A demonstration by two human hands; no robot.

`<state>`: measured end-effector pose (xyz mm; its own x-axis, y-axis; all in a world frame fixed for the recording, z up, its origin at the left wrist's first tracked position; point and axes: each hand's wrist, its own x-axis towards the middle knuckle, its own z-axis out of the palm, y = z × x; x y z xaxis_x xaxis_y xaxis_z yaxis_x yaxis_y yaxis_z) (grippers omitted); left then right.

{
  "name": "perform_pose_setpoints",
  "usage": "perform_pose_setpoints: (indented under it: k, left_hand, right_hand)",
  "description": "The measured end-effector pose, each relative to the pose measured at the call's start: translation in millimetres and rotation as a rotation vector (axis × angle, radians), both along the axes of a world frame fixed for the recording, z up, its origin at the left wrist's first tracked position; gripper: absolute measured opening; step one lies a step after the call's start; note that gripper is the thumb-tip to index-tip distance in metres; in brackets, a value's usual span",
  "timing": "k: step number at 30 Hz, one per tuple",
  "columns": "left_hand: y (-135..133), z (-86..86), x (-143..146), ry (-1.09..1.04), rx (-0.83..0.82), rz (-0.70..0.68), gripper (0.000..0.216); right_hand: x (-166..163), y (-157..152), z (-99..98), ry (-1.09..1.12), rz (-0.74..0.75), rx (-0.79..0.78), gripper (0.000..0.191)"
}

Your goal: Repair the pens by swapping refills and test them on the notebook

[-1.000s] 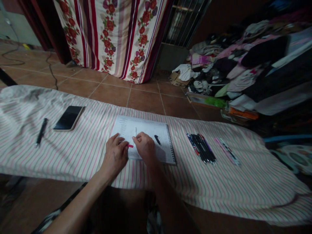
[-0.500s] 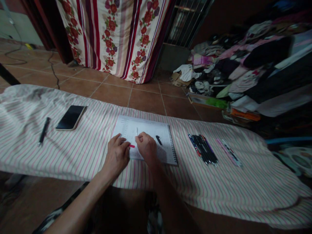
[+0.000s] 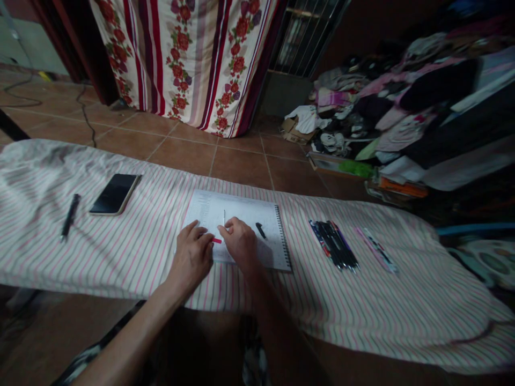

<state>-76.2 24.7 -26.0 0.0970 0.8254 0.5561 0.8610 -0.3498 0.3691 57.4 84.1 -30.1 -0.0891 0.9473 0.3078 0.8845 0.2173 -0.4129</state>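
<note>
L hand [image 3: 191, 256] half-curled, fingertips right at pink tab [image 3: 217, 240]; can't tell if gripping, view's dim. R hand [image 3: 240, 244] curled just beside it, resting on notebook [image 3: 209, 209]. Tab lies at notebook's 8 o'clock, prob. light, flimsy; hold by its free end.

A spiral notebook [image 3: 237, 212] lay on the ironing board [image 3: 96, 268], with a phone [image 3: 115, 194] and a pen [image 3: 70, 216] at nine o'clock, a bundle of pens [image 3: 333, 244] at three, a curtain [image 3: 185, 64] at twelve, and heaped clothes [image 3: 382, 112] at two.
</note>
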Motion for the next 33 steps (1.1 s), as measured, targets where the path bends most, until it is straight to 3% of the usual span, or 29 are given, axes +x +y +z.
perform_pose_setpoints:
  k: [20,33]
  left_hand:
    - [-3,1.6,0,-0.001,-0.045,0.000,0.022]
    - [3,6.0,16,0.013,-0.041,0.025,0.022]
  right_hand:
    - [-5,-1,7.3,-0.063,-0.058,-0.099,0.018]
    - [-6,4,9.4,-0.114,-0.113,-0.137,0.015]
